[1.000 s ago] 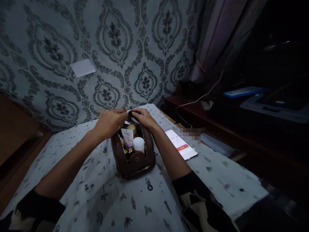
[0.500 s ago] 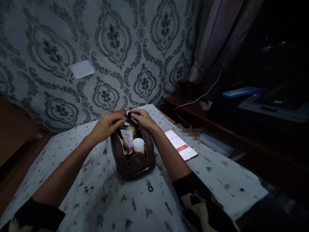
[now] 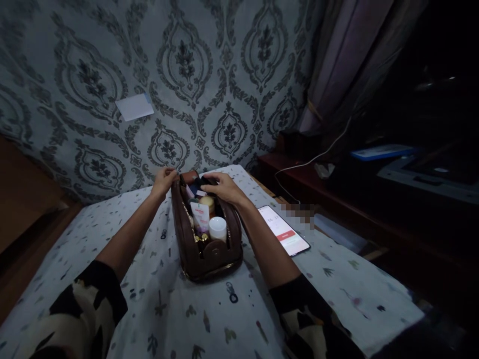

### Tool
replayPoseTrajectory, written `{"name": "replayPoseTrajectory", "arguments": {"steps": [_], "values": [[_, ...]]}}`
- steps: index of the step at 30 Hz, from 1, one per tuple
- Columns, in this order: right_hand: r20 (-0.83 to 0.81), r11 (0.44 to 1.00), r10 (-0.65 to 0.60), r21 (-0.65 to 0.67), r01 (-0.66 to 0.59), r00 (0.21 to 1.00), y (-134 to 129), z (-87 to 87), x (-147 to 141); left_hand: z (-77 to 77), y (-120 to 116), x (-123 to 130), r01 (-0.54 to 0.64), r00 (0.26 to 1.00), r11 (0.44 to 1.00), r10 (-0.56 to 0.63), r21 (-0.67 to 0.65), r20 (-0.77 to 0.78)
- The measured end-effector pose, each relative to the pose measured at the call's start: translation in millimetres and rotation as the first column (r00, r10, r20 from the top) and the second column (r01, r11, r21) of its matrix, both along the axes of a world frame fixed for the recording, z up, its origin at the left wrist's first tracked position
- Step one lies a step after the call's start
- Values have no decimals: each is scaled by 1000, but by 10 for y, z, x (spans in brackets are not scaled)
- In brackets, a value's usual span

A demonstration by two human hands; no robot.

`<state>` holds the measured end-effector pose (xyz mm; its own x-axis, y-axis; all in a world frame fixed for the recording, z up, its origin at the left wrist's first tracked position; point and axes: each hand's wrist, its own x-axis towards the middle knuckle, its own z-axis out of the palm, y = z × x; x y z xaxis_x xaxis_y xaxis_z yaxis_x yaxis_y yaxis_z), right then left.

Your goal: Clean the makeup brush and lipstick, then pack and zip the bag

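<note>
Spread wider than before, the brown cosmetic bag (image 3: 215,255) sits at frame centre, holding a white jar (image 3: 217,228). The left hand (image 3: 163,182) pinches the bag's upper-left rim; the right hand (image 3: 225,189), grip unclear, touches its upper-right edge. Rightward lies a phone (image 3: 286,232).

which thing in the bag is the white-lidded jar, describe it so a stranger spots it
On the patterned sheet sits an open brown bag. Inside, near its rounded front flap, is the jar. It is squat with a white round lid, unlike the upright tube beside it.
</note>
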<state>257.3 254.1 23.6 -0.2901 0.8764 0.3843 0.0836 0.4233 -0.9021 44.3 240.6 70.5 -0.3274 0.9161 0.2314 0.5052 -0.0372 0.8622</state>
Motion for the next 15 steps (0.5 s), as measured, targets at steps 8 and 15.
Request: {"name": "replayPoseTrajectory", "arguments": {"steps": [8, 15], "values": [[10, 1000, 9, 1, -9, 1000, -8, -1, -15, 257, -26, 246, 598, 580, 757, -635, -262, -511], [-59, 1000, 10, -24, -11, 998, 96, -73, -16, 264, 45, 271, 602, 289, 696, -646, -391, -706]]}}
